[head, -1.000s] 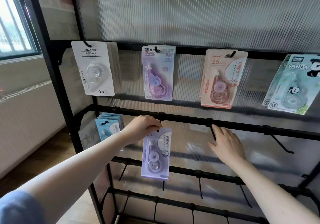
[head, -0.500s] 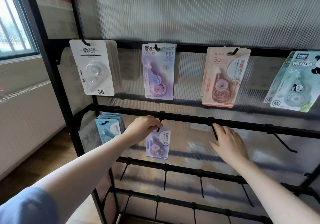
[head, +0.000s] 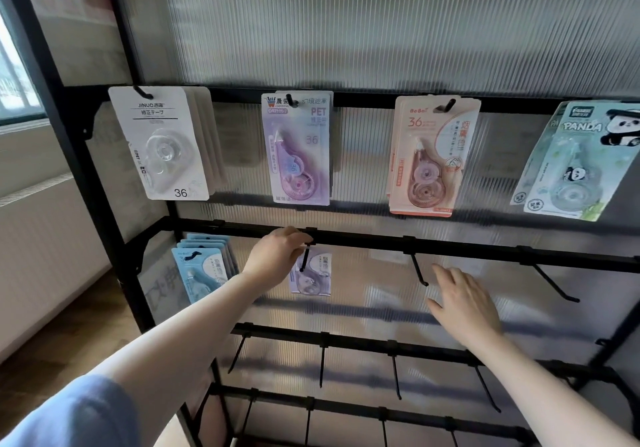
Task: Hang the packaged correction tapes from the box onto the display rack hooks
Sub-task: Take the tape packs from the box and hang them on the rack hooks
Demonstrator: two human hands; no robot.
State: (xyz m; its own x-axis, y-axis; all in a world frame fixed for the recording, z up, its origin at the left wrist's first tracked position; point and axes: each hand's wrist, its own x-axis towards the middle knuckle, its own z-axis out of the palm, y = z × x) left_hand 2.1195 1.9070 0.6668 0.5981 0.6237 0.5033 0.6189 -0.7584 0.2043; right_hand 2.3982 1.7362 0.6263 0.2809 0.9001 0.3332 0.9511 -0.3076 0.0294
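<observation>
Left hand (head: 277, 256) up at the second rail, fingers curled round the top of a lilac correction tape pack (head: 313, 275), card already threaded onto the hook (head: 304, 259) and hanging behind it. Right hand (head: 462, 303) flat and spread, holding nothing, hovering just beside the next empty hook (head: 419, 270). Light, stiff card with a slick plastic blister, likely to bend or tear at the hole; best pinched at the top edge by the slot. Blue packs (head: 202, 273) hanging further left; the box not in view.
</observation>
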